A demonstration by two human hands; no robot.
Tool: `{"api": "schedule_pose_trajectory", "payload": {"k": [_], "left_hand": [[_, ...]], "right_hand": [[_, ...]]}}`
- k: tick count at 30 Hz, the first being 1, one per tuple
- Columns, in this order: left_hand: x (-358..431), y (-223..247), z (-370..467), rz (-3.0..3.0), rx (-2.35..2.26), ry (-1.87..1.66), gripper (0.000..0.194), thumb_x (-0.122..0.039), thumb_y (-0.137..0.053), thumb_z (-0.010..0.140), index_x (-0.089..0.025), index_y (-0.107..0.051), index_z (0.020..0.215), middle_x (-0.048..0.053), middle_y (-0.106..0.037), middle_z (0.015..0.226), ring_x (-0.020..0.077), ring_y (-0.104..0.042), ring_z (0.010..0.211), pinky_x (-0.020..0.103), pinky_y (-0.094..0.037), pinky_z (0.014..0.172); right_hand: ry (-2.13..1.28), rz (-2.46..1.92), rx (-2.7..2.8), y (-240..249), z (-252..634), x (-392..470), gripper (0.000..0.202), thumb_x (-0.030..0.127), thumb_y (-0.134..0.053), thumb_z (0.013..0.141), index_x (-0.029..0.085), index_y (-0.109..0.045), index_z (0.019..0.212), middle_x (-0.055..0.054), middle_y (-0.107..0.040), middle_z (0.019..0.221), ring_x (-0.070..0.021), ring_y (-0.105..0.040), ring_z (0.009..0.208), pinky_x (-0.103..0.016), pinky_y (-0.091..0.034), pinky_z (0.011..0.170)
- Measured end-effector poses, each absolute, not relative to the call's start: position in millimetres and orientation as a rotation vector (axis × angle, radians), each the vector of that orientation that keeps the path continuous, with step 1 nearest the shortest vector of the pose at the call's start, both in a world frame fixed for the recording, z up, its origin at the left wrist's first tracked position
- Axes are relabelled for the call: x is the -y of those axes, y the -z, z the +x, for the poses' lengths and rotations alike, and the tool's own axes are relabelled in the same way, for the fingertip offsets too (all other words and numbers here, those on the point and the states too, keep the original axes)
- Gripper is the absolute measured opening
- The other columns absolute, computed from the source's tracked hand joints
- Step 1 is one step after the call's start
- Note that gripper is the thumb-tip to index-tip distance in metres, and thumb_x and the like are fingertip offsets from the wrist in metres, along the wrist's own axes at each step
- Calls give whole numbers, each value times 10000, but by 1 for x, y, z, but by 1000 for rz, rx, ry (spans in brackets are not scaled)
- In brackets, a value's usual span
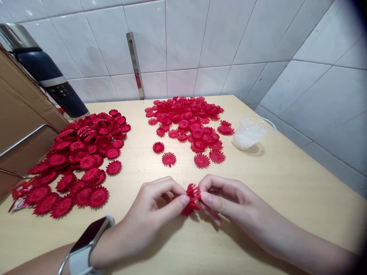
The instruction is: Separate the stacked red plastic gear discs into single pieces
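Between my two hands, low over the near middle of the table, is a red artificial flower piece (192,198) with narrow pointed petals. My left hand (156,214) pinches its left side with thumb and forefinger. From the right, my right hand (229,202) has thumb and fingertips closed on the petals at the other edge. Part of the piece is hidden behind my left fingers. Just beyond my hands lie separate red flower pieces, one (169,159) nearest the left hand and another (202,160) nearest the right.
A heap of red flower pieces (86,152) covers the table's left, a second pile (189,118) the back middle. A clear plastic cup (249,133) with whitish contents stands at right. A dark bottle (51,72) and cardboard box (25,103) are at left; tiled walls (183,34) rise behind.
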State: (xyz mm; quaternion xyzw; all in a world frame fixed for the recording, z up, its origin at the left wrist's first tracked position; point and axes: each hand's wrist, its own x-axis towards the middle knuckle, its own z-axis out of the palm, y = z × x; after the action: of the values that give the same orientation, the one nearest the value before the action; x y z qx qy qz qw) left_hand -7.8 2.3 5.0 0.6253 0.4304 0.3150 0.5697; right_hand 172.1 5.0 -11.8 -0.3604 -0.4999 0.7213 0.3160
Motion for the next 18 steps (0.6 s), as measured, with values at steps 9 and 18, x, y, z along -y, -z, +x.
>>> {"api": "schedule_pose_trajectory", "payload": {"k": [9, 18], "left_hand": [[-3, 0, -8, 1425, -1079, -787, 155, -173, -515, 821, -161, -567, 676, -9, -615, 685, 110, -563, 664, 214, -429, 627], [-1, 2, -11, 1459, -1144, -817, 167, -245, -517, 830, -168, -557, 687, -16, -583, 680, 102, -535, 644, 202, -414, 591]], "right_hand": [[-1715, -1194, 1299, 8, 183, -21, 113, 161, -603, 697, 167, -540, 604, 44, -460, 501, -84, -390, 473, -228, -275, 467], [-1345, -1316, 919, 6, 191, -31, 182, 367, -632, 737, 215, -540, 779, 37, -473, 597, -84, -415, 479, -208, -326, 410]]}}
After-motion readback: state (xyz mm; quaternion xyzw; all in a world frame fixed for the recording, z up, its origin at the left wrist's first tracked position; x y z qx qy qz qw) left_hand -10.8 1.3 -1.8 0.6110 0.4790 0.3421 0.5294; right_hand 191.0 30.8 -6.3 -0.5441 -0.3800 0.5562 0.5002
